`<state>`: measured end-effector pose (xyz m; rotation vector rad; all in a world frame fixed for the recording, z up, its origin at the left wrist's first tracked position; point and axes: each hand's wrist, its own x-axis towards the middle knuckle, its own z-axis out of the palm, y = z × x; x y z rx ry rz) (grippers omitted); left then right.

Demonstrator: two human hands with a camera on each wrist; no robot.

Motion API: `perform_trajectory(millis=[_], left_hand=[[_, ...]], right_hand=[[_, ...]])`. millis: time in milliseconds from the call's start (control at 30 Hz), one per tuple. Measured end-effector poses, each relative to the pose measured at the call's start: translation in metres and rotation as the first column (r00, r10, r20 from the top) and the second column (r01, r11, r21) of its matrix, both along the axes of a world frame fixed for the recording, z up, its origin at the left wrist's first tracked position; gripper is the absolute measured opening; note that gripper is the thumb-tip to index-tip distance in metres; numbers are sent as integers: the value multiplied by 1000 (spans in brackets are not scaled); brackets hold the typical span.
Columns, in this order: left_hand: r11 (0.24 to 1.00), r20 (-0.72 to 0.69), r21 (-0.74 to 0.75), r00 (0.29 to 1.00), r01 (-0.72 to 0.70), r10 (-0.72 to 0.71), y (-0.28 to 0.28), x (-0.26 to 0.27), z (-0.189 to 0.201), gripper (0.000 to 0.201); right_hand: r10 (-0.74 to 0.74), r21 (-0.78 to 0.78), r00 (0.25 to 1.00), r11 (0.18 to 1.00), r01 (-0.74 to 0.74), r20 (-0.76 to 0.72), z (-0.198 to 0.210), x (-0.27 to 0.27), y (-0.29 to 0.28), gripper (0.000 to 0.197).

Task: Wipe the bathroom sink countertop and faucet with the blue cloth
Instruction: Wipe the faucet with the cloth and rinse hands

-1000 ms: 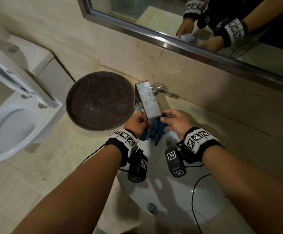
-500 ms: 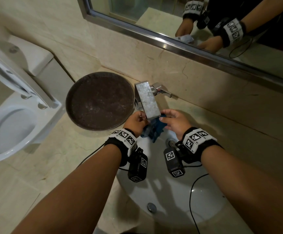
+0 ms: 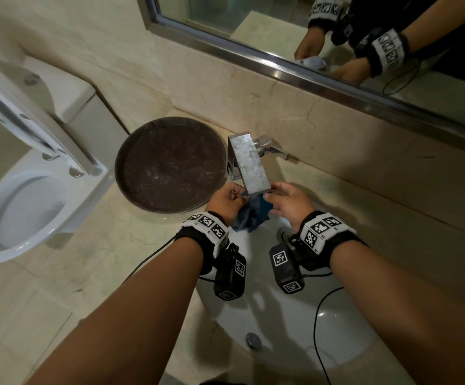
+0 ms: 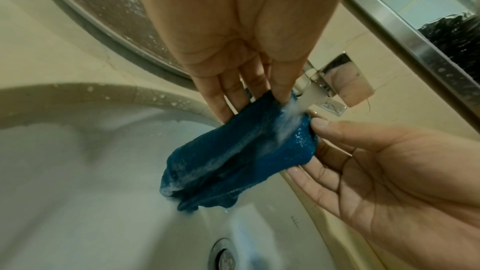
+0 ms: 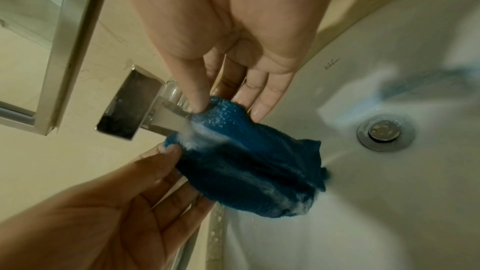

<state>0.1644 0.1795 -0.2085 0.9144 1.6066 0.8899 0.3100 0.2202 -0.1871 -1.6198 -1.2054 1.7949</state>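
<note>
The wet blue cloth (image 4: 241, 157) hangs bunched under the square chrome faucet spout (image 3: 249, 165), over the white sink basin (image 3: 281, 329). Water (image 4: 292, 116) runs from the spout onto the cloth. My left hand (image 4: 254, 106) pinches the cloth's upper left corner between thumb and fingers. My right hand (image 5: 228, 110) pinches the upper right corner, thumb on top. In the head view the left hand (image 3: 239, 197) and right hand (image 3: 267, 197) sit on either side of the spout's tip, with the cloth (image 3: 253, 215) between them. The faucet handle (image 3: 273, 150) sticks out behind the spout.
A round dark brown tray (image 3: 170, 165) lies on the beige marble countertop (image 3: 86, 259), left of the faucet. A toilet (image 3: 17, 212) with its lid raised stands at the far left. A framed mirror (image 3: 281, 68) hangs above the backsplash. The drain (image 3: 253, 340) sits in the basin.
Both hands keep the cloth under the spout; they have shifted only slightly.
</note>
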Motion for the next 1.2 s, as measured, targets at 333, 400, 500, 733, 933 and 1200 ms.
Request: perform_trajectory(millis=[333, 400, 500, 733, 933, 1200], left_hand=[[999, 18, -35, 1000, -4, 5, -3, -5, -4, 23], [999, 30, -36, 999, -9, 10, -3, -5, -5, 23], [1000, 60, -23, 998, -17, 19, -3, -7, -4, 25], [999, 101, -22, 994, -33, 35, -2, -9, -6, 28], [999, 103, -20, 994, -40, 41, -1, -9, -2, 27], [999, 62, 1, 997, -41, 41, 0, -9, -2, 27]], right_hand=[[-4, -25, 1000, 1000, 3, -29, -3, -3, -4, 21], [-6, -23, 999, 1000, 5, -32, -3, -3, -4, 21], [-3, -25, 1000, 1000, 2, -27, -1, -4, -4, 21], [4, -8, 999, 1000, -4, -46, 1, -2, -5, 24], [4, 1, 999, 1000, -4, -54, 6, 0, -3, 25], [-11, 12, 1000, 1000, 12, -27, 9, 2, -3, 26]])
